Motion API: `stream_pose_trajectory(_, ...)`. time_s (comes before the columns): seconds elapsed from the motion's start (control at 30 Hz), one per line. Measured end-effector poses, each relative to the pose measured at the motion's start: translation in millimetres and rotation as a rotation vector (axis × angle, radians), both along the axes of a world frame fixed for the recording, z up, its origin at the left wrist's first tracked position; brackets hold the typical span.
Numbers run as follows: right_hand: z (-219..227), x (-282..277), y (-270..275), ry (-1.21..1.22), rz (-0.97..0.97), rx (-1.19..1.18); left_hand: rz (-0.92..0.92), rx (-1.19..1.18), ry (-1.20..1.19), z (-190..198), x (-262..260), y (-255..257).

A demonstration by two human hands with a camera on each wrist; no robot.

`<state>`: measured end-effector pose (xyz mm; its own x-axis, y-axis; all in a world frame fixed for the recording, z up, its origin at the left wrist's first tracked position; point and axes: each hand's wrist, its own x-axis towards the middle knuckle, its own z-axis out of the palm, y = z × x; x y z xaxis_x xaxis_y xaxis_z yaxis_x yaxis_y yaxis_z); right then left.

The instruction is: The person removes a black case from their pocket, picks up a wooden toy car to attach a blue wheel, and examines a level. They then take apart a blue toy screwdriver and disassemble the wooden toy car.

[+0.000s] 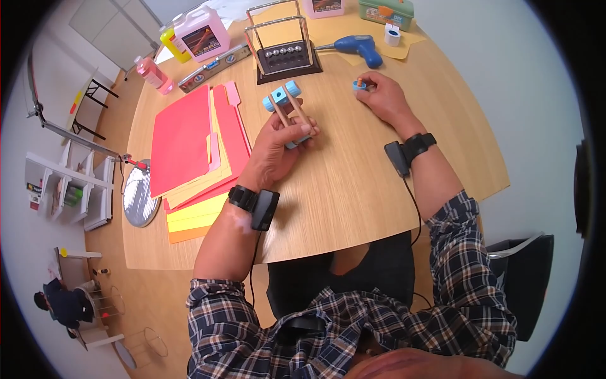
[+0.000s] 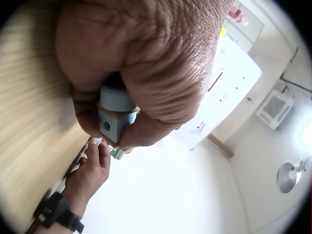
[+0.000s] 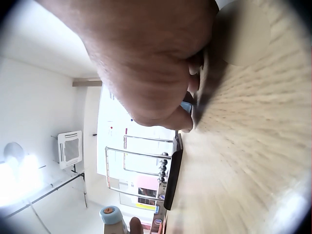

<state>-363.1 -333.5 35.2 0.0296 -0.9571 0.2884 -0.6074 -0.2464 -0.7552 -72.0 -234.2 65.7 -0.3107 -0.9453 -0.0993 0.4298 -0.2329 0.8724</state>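
My left hand grips a small wooden toy frame above the table, left of centre. Two pale wooden rods run between light blue end blocks, with round blue wheels at the far end. The left wrist view shows a blue block with a round hole between thumb and fingers. Over on the right, my right hand pinches a small blue round piece with an orange-brown peg standing up from it, close to the tabletop. Only a sliver of this blue piece shows beneath the fingers in the right wrist view.
A Newton's cradle stands beyond my hands, with a blue drill-shaped tool to its right. Coloured folders lie left; behind them are a spirit level and bottles. A tape roll and green toolbox sit far right.
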Motion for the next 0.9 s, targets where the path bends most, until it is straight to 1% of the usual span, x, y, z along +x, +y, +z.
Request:
stream_pose_trajectory(0.03,3.2,2.3,3.3,-0.001,0.000,-0.001,0.008,0.003,0.026,0.2,0.9,-0.4)
stream_pose_trajectory(0.1,13.6,12.1,16.7,-0.096,0.143,0.066,0.017,0.004,0.051,0.8,2.8,-2.1)
stream_pose_trajectory(0.13,14.9,19.1,21.7,-0.098,0.144,0.065,0.028,0.000,0.069,0.0,3.7,-2.7)
stream_pose_trajectory(0.2,15.5,31.5,32.1,-0.149,0.332,-0.169,0.038,-0.003,0.085,0.3,3.5,-2.1)
stream_pose_trajectory(0.23,16.3,35.6,37.4,-0.150,0.331,-0.168,0.054,-0.012,0.093,0.3,3.4,-1.9)
stream_pose_trajectory(0.3,25.6,43.2,48.9,-0.096,0.465,-0.169,0.069,-0.017,0.099,2.1,2.5,-2.2)
stream_pose_trajectory(0.5,38.7,55.5,71.1,-0.092,0.548,-0.102,0.074,-0.002,0.115,3.5,1.6,-2.7)
stream_pose_trajectory(0.57,40.4,56.8,73.9,-0.088,0.560,-0.071,0.024,-0.015,0.045,1.3,2.3,-5.4)
stream_pose_trajectory(0.63,41.1,57.5,75.2,-0.069,0.588,-0.098,0.027,-0.020,0.032,0.1,1.4,-5.6)
stream_pose_trajectory(0.73,41.1,57.5,75.1,-0.053,0.585,-0.130,0.038,-0.037,0.007,-1.3,-1.1,-4.0)
stream_pose_trajectory(0.9,45.5,58.0,77.4,-0.055,0.556,-0.114,0.043,-0.071,-0.014,-3.5,-2.0,-4.8)
